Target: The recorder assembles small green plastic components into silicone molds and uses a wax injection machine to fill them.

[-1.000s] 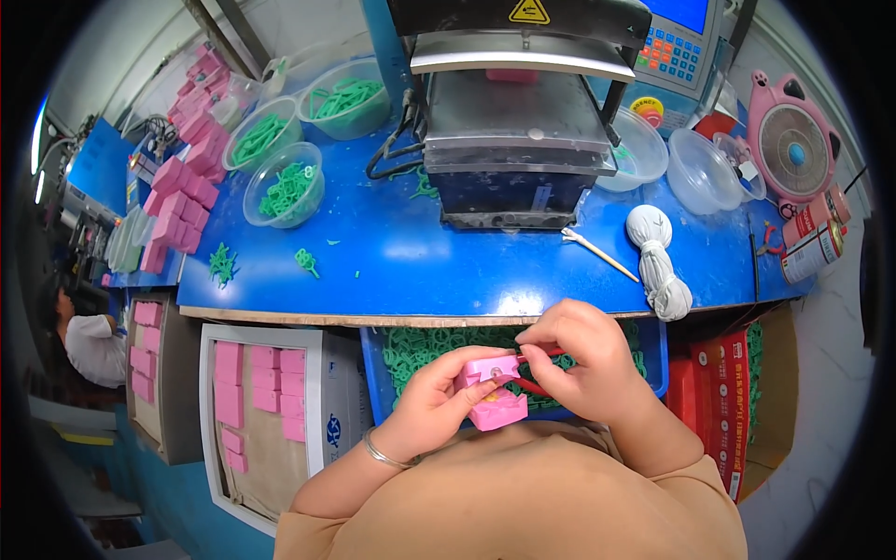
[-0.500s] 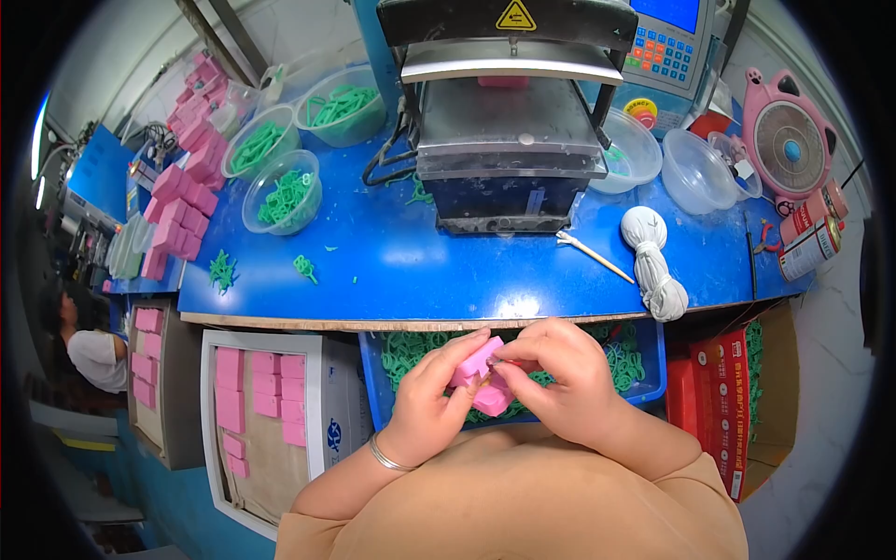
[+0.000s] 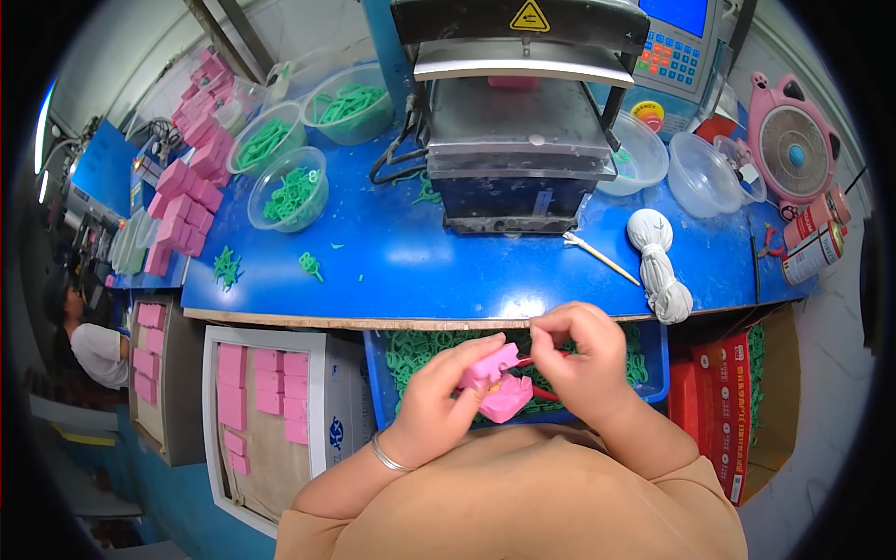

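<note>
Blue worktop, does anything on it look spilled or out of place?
A cluster of green pieces and a separate green piece lie loose on the blue worktop, outside the clear bowls holding similar ones, so they may be strays.

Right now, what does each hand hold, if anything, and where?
Left hand: a pink, blocky two-part piece, by its left side. Right hand: apparently a slim red-handled tool; exact hold unclear.

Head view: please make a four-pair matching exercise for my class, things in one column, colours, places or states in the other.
1. Left hand
2. Fan
3. Tray
4. Cloth bundle

A. White, lying on the blue bench
B. Holding a pink piece
C. Blue, containing green pieces
D. Pink, with cat-like ears

Pairs: 1-B, 2-D, 3-C, 4-A
</note>
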Available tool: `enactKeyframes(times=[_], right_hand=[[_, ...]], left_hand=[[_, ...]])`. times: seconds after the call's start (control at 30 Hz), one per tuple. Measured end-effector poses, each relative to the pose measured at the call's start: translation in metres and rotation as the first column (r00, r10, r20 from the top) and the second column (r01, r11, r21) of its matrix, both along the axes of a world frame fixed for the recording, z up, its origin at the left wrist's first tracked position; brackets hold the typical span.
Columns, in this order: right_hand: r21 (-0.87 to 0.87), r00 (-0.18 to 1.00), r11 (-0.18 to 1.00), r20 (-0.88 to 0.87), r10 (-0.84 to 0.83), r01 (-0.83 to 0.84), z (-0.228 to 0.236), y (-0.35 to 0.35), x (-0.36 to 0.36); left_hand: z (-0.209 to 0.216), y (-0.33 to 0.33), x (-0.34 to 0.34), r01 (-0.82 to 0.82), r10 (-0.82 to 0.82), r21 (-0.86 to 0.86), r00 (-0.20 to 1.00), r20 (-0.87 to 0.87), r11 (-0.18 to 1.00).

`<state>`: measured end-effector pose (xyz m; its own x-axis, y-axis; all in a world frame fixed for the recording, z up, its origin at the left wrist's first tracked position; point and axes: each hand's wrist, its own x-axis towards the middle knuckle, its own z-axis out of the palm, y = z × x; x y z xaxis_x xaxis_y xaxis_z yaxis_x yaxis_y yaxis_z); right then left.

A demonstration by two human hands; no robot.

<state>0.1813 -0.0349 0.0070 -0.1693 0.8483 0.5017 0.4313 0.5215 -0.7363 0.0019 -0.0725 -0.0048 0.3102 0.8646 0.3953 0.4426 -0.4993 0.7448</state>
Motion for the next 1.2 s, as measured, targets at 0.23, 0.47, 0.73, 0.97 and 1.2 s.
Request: enactKeyframes(times=[0.23, 0.47, 0.73, 0.97, 1.2], right_hand=[[0.162, 0.991, 0.980, 0.082, 0.102, -0.115, 0.005, 0.009, 0.004], [0.012, 0.736, 0.813, 0.433, 0.520, -0.582, 0.018, 0.013, 0.012], [0.016, 0.721, 0.843, 0.528, 0.449, -0.537, 0.013, 0.006, 0.005], [-0.039, 0.987, 0.997, 0.143, 0.069, -0.064, 0.003, 0.009, 0.015], [-0.215, 0.846, 0.820, -0.077, 0.527, -0.531, 0.027, -0.002, 0.017]], left_hand=[[-0.008, -0.004, -0.008, 0.455, 0.193, -0.607, 0.674, 0.713, 0.651], [-0.007, -0.005, -0.015, 0.496, 0.056, -0.730, 0.809, 0.586, 0.471], [-0.010, -0.004, -0.013, 0.469, -0.021, -0.702, 0.839, 0.544, 0.536], [0.004, -0.001, -0.011, 0.467, 0.075, -0.648, 0.775, 0.628, 0.602], [-0.005, -0.004, -0.009, 0.447, 0.109, -0.616, 0.746, 0.657, 0.649]])
